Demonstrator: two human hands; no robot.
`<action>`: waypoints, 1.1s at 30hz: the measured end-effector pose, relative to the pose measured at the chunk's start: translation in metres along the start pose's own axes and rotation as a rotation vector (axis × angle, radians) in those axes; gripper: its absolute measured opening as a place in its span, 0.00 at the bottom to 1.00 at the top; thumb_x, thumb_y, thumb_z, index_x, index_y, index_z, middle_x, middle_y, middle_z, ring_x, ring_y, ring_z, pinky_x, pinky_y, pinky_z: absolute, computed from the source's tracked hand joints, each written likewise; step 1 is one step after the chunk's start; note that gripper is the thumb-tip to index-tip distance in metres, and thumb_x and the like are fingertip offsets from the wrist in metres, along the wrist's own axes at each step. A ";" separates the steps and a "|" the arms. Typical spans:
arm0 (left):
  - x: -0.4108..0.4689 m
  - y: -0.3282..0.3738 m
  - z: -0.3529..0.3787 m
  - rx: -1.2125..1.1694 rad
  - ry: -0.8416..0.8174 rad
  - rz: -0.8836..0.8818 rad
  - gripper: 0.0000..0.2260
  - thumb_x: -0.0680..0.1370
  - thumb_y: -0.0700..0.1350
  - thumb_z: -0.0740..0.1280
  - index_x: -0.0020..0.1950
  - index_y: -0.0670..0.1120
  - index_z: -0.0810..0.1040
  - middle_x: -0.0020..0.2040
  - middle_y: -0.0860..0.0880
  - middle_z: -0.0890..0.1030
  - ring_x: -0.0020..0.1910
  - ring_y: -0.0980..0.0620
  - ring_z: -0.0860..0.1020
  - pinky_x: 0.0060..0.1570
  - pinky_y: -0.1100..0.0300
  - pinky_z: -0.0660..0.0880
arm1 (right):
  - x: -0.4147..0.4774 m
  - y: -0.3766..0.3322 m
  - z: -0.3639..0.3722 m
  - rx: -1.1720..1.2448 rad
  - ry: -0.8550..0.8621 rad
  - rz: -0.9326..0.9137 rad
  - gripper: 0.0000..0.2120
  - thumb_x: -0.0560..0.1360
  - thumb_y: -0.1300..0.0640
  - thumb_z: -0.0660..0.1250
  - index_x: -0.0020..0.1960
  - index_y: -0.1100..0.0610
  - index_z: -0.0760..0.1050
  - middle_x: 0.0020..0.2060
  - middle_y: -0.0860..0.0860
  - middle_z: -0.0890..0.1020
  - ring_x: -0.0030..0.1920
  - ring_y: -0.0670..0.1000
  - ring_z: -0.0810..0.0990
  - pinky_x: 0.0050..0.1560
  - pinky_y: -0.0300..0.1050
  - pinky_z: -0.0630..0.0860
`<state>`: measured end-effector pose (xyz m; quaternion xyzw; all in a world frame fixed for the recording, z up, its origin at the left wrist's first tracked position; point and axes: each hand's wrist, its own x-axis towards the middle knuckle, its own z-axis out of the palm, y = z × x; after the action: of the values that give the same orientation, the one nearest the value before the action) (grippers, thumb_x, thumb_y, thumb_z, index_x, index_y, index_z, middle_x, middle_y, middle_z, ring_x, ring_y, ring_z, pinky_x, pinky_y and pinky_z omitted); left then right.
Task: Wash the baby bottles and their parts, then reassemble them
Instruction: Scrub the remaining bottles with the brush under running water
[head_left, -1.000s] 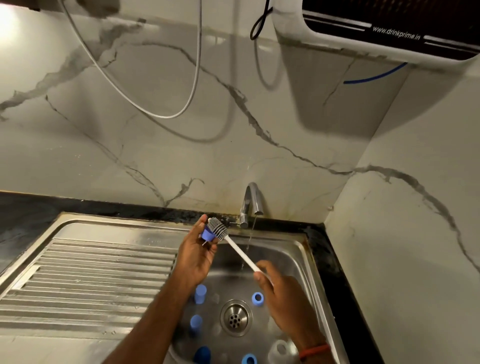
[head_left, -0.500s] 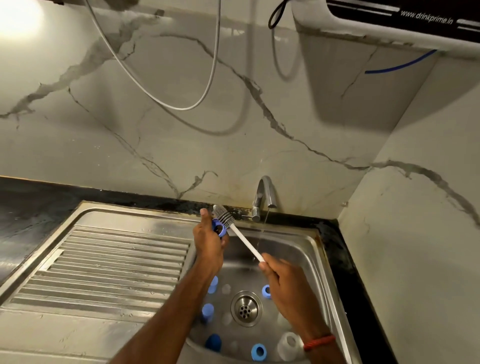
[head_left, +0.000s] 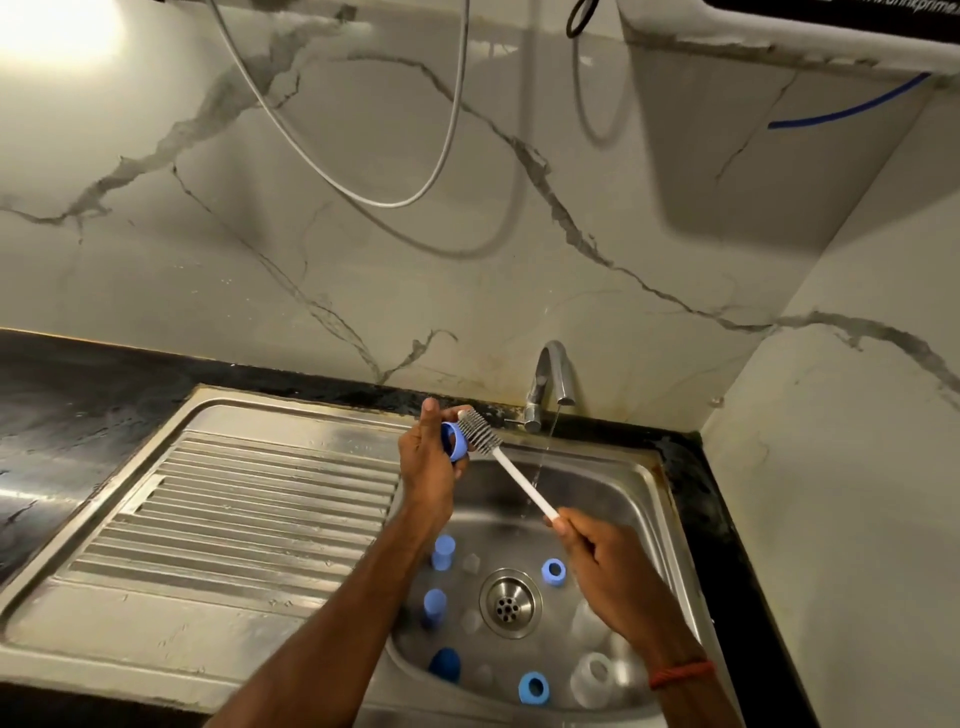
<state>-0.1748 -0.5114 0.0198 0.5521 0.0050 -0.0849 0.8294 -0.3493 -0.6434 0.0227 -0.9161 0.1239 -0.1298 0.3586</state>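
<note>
1. Stage: washing, by the look of it early to middle. One blue ring (head_left: 453, 441) is under the brush (head_left: 519, 483); no assembled bottle shows anywhere in view.
2. Outstanding, in the sink (head_left: 662, 499): two pale blue caps (head_left: 443, 553), a dark blue dome (head_left: 444, 665), two more loose rings (head_left: 553, 571), a clear bottle (head_left: 592, 673) lying near the front edge, and several clear soft pieces (head_left: 470, 621) too faint to name. All lie scattered round the drain (head_left: 510, 603). Whether any of them is already scrubbed cannot be told. Rinsing and all reassembly appear to remain.
3. Left hand (head_left: 431, 467): clasped round the blue ring, thumb up along its far side, fingers curled beneath. The ring is held above the back of the sink, near the tap (head_left: 550, 379), its opening turned towards the brush.
4. Right hand (head_left: 608, 566): clenched on the lower end of the white brush handle, lower and nearer the person. The grey bristle head (head_left: 480, 434) touches the ring at its opening; how deep it goes in cannot be told.
5. Water (head_left: 543, 457): a thin stream falls from the tap, just beside the handle, not onto the ring.
6. Draining board (head_left: 234, 519): left of the sink, no washed part set on it.
</note>
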 end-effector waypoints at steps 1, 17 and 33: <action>-0.003 -0.001 0.002 0.014 -0.014 -0.014 0.23 0.84 0.57 0.58 0.45 0.39 0.79 0.28 0.47 0.76 0.25 0.54 0.71 0.23 0.63 0.65 | 0.003 -0.003 0.003 -0.010 0.013 0.002 0.13 0.82 0.47 0.57 0.45 0.51 0.76 0.26 0.46 0.71 0.27 0.44 0.69 0.29 0.42 0.67; -0.011 0.001 0.019 -0.035 0.106 -0.184 0.21 0.80 0.62 0.62 0.45 0.44 0.78 0.31 0.50 0.74 0.28 0.55 0.68 0.28 0.60 0.64 | 0.004 -0.016 0.029 0.121 0.042 0.029 0.10 0.83 0.48 0.57 0.52 0.46 0.77 0.26 0.44 0.73 0.26 0.44 0.69 0.29 0.42 0.68; -0.005 0.012 0.018 -0.361 0.127 -0.279 0.07 0.83 0.43 0.64 0.46 0.43 0.74 0.32 0.48 0.76 0.20 0.57 0.66 0.21 0.65 0.66 | -0.008 -0.003 0.031 0.129 0.031 0.047 0.10 0.82 0.50 0.59 0.51 0.47 0.79 0.30 0.49 0.76 0.28 0.44 0.72 0.31 0.45 0.72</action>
<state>-0.1798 -0.5224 0.0387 0.3931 0.1484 -0.1618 0.8929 -0.3467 -0.6194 0.0018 -0.8857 0.1424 -0.1431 0.4181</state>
